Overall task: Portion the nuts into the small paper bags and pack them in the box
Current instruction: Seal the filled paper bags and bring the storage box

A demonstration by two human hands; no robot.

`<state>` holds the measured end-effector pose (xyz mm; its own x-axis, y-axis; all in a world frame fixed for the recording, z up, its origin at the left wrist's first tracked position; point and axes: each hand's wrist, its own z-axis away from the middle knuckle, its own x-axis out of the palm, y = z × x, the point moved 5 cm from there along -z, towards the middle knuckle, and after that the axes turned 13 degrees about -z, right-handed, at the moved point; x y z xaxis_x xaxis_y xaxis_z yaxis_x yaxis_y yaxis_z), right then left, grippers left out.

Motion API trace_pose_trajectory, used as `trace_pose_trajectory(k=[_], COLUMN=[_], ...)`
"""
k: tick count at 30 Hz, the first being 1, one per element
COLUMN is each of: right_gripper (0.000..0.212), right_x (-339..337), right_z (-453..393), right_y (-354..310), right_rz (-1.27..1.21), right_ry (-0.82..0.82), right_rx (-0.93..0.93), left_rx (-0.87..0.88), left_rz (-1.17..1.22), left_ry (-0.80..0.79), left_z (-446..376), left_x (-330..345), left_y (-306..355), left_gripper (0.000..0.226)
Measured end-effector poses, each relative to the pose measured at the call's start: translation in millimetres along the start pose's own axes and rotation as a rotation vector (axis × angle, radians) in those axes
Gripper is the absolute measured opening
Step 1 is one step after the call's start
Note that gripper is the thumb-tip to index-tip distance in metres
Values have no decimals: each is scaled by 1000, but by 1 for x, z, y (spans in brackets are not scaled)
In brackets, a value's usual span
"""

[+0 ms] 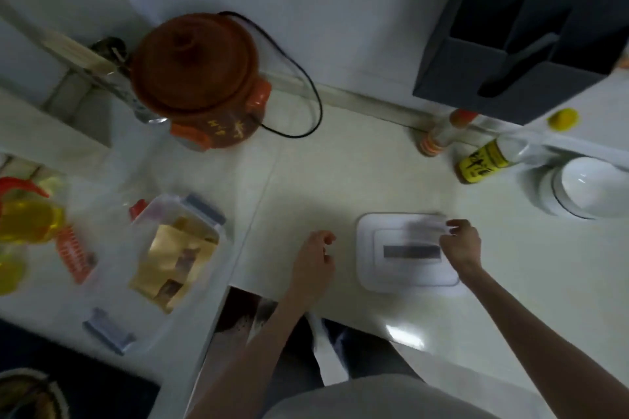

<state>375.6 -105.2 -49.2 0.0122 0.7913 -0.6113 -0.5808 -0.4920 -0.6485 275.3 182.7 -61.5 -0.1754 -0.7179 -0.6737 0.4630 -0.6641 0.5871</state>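
Clear plastic box [170, 258]: open, grey clip latches on its sides, on the counter [357, 173] well to the left of the left hand [315, 262]. Contents: several tan paper bags [173, 265], lying flat and overlapping; the picture is blurred, so their number and fill cannot be told.

White lid [406, 253]: flat on the counter between the hands, dark bar across its middle. The right hand [459, 245] is at its far right corner, fingers curled; whether they pinch the rim cannot be told through the blur. The left hand hovers just left of the lid, fingers loosely curled, holding nothing.

Beyond the left hand: brown clay pot [194, 78] with lid and black cord [299, 85]. Beyond the right hand: yellow-labelled bottle [486, 161], a smaller orange-capped bottle [442, 133], stacked white bowls [585, 190], dark knife block [531, 41]. Far left of the box: yellow oil bottles [27, 214].
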Motion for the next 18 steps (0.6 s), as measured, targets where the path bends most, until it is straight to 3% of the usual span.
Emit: trace_pose_trajectory(k=[3, 6, 8, 10, 12, 18], right_gripper=[46, 49, 45, 33, 19, 24], right_x=[-23, -32, -30, -28, -27, -10], right_z=[-6, -7, -7, -6, -4, 0], right_y=[29, 54, 67, 71, 69, 39], right_rz=[-2, -17, -38, -21, -4, 247], right_ry=[79, 94, 23, -45, -83, -168], right_rx=[103, 220, 261, 243, 219, 14], left_rx=[-63, -74, -93, -126, -186, -359], left_rz=[9, 193, 262, 287, 299, 351], left_ry=[-166, -239, -229, -222, -239, -224], left_z=[-11, -10, -10, -12, -15, -25], left_x=[32, 48, 52, 55, 58, 43], left_y=[19, 41, 47, 46, 40, 8], left_gripper=[36, 5, 12, 16, 5, 18])
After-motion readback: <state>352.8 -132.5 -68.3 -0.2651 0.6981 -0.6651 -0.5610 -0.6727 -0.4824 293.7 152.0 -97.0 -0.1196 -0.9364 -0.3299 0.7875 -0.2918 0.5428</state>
